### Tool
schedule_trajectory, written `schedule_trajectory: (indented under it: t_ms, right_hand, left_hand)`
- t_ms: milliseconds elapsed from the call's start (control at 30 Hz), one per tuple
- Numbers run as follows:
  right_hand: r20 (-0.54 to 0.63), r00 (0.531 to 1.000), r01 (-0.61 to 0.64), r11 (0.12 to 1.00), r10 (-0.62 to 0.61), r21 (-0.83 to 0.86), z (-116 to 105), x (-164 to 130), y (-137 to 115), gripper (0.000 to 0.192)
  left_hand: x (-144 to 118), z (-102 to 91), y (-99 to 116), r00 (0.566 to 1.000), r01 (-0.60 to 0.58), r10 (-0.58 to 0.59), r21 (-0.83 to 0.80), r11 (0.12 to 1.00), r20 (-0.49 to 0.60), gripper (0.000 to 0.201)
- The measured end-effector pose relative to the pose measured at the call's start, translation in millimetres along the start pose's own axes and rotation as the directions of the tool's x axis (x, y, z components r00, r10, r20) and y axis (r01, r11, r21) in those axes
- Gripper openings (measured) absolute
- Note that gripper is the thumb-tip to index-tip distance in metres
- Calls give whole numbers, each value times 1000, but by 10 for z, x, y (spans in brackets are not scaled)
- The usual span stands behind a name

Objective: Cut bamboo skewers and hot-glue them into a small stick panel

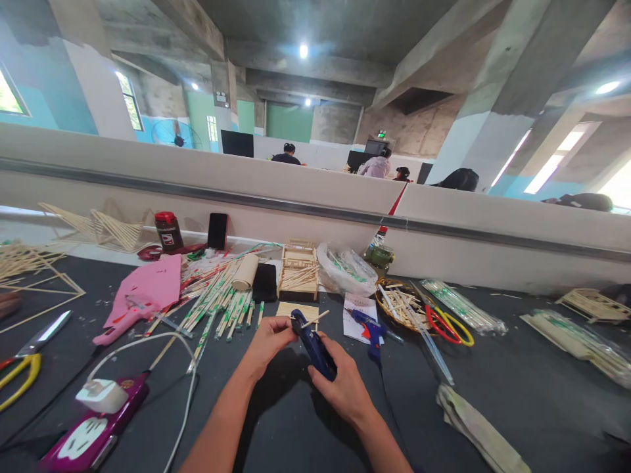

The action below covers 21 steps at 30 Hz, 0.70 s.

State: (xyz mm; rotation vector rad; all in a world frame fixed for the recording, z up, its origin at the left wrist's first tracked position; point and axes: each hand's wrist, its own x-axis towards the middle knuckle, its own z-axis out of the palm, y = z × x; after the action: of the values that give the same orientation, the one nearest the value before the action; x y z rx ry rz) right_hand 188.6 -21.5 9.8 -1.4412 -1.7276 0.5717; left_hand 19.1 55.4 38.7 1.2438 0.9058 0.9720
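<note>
In my right hand (340, 381) is a dark blue hand tool (315, 348) that looks like a cutter, fingers wrapped round its body. A short wooden stick (316, 320) crosses the tool's head and sticks out to the right. My left hand (271, 341) pinches at the left side of that head, on what appears to be the stick's other end; the fingertips partly hide it. Just beyond the hands lies a flat panel of wooden sticks (290, 310). Behind it stands a small wooden stick frame (299, 270) with loose sticks in it.
A blue glue gun (371, 326) lies right, its cord running toward me. Beyond are a basket of stick pieces (404, 305) and red-yellow scissors (448, 325). Left are wrapped chopsticks (211, 295), a pink glue gun (133, 305) and a purple power strip (98, 427) with a white cable.
</note>
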Motion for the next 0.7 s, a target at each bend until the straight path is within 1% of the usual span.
schedule_trajectory:
  t_ms: [200, 300, 400, 567, 700]
  right_hand:
    - [15, 1000, 1, 1000, -1, -8, 42, -1, 37, 55]
    - [15, 1000, -7, 999, 7, -49, 76, 4, 72, 54]
    - [-2, 999, -48, 993, 48, -109, 113, 3, 79, 54]
    - [-38, 993, -120, 979, 116, -163, 134, -13, 23, 51]
    - [-21, 994, -105, 985, 103, -133, 91, -15, -35, 46]
  left_hand:
    - [3, -68, -34, 997, 58, -56, -27, 998, 58, 16]
    - [9, -69, -50, 996, 73, -71, -43, 996, 56, 16]
    - [16, -57, -60, 995, 91, -88, -66, 994, 45, 19]
    - [16, -50, -56, 986, 162, -160, -48, 986, 52, 20]
    - [14, -65, -50, 979, 193, -190, -36, 981, 79, 21]
